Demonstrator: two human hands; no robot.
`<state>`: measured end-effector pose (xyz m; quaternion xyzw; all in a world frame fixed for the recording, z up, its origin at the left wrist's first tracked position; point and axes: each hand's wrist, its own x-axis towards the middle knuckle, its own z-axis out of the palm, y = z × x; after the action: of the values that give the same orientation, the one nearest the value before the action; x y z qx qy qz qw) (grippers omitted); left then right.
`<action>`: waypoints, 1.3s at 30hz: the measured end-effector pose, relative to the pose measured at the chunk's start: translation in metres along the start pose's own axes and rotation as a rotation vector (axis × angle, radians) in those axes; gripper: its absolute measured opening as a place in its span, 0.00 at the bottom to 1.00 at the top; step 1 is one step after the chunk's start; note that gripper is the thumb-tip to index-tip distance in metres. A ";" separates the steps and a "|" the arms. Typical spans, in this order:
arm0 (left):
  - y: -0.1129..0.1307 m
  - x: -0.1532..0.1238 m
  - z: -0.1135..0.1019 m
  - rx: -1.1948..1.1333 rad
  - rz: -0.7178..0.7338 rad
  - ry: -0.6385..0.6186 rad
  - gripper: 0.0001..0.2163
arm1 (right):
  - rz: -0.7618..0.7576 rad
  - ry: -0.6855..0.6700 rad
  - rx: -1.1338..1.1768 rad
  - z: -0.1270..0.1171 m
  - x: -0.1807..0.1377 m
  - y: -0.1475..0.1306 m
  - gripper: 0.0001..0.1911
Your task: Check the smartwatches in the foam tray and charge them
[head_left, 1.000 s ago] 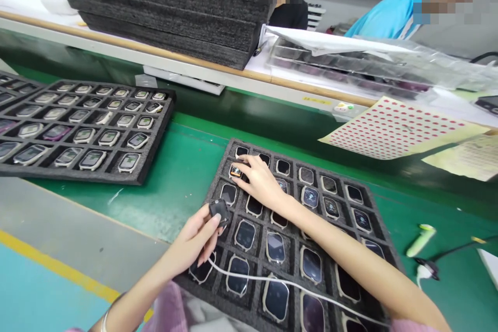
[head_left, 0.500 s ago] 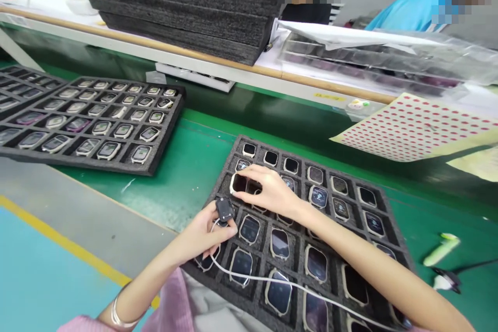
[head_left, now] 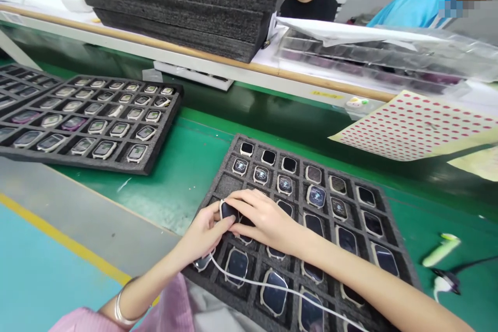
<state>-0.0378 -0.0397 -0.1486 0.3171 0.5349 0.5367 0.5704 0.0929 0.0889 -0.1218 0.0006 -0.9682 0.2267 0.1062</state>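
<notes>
Low over the tray's left side, a smartwatch without a strap (head_left: 227, 211) is held between both hands, its dark screen up. My left hand (head_left: 206, 233) is closed on it, thumb across the front. A white cable (head_left: 268, 286) runs into this hand; the small black block at its end is hidden now. On the watch's other side, my right hand (head_left: 268, 218) grips it between thumb and fingers. Beneath lies a black foam tray (head_left: 393, 223) with strapless watches in its compartments. One bare compartment (head_left: 229, 184) shows just beyond the hands.
A second foam tray of watches (head_left: 157, 140) lies to the left. A black foam stack (head_left: 175, 10) and clear plastic trays (head_left: 373, 57) occupy the shelf. A red-dotted sheet (head_left: 412, 124) hangs from it. A pale green object (head_left: 441, 250) lies right. People sit opposite.
My right hand has lifted the smartwatch from its compartment and brought it toward me to my left hand. The black block in my left hand has gone out of sight behind the watch.
</notes>
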 end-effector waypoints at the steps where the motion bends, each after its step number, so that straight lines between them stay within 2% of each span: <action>1: -0.001 -0.001 -0.001 0.000 -0.006 0.008 0.16 | 0.005 0.010 0.020 0.002 0.000 0.000 0.21; 6: -0.005 -0.001 -0.006 0.026 -0.052 0.001 0.16 | 0.027 0.042 0.155 0.011 -0.001 0.002 0.19; 9: -0.006 -0.001 -0.006 0.065 0.003 0.005 0.12 | 0.066 0.072 0.247 0.012 -0.003 0.002 0.15; 12: -0.007 -0.001 -0.006 0.109 0.063 0.003 0.08 | 0.093 0.087 0.301 0.014 -0.006 0.001 0.16; 16: -0.011 -0.001 -0.008 0.105 0.034 -0.006 0.11 | 0.085 0.079 0.279 0.016 -0.009 0.000 0.17; 21: -0.014 0.000 -0.011 0.076 0.085 -0.066 0.14 | 0.081 0.067 0.264 0.017 -0.009 0.000 0.18; 29: -0.010 0.002 -0.008 0.052 0.096 -0.080 0.15 | 0.086 -0.008 0.230 0.003 -0.005 -0.002 0.19; 39: -0.009 -0.002 -0.008 0.114 0.103 -0.058 0.11 | 0.104 0.010 0.247 0.002 -0.003 -0.005 0.20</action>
<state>-0.0425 -0.0448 -0.1584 0.3919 0.5307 0.5245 0.5382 0.0954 0.0832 -0.1218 -0.0377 -0.9310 0.3496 0.0984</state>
